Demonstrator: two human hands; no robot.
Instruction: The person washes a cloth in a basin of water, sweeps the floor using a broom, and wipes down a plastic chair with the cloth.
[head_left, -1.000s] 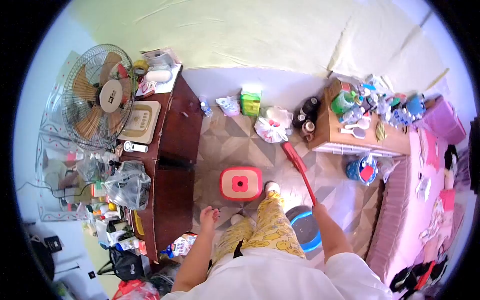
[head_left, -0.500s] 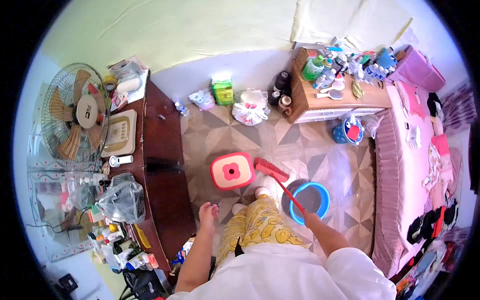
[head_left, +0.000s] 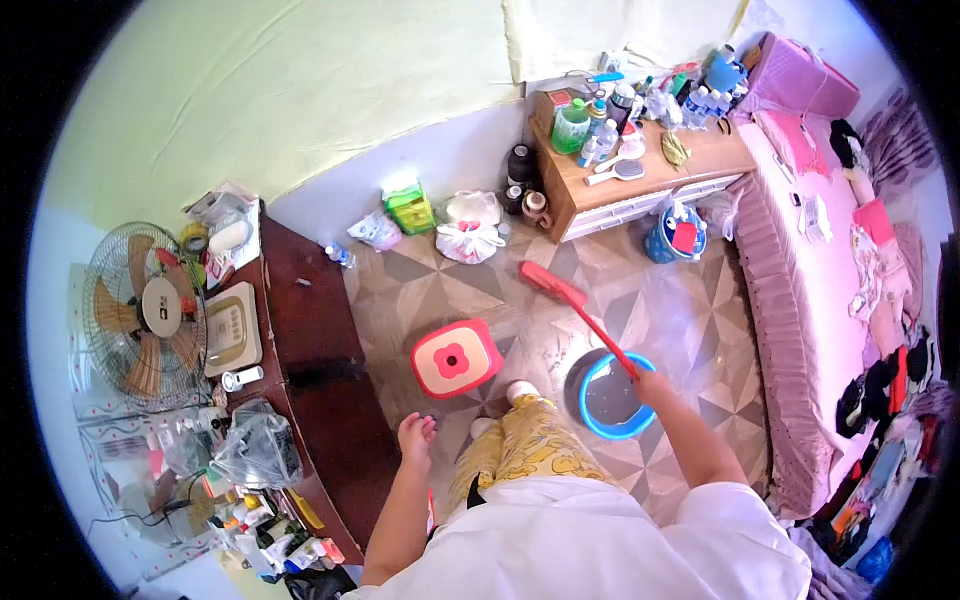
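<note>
My right hand is closed around the handle of a red long-handled brush. The brush head is held out ahead of me, over the tiled floor. Below and just beside that hand stands a blue basin with greyish water in it. My left hand hangs loosely open at my left side, with nothing visible in it. Nearest to it is a red and cream plastic stool on the floor, with a flower-shaped centre. The brush does not touch the stool.
To the left is a dark red cabinet with a fan and clutter. A wooden dresser holds bottles and hairbrushes. A blue bin stands before it. Along the right runs a pink-covered bed. Bags line the wall.
The brush and my right hand have moved forward, away from me, and the brush head is farther from the stool. My view has shifted slightly. My left hand stays at my side.
</note>
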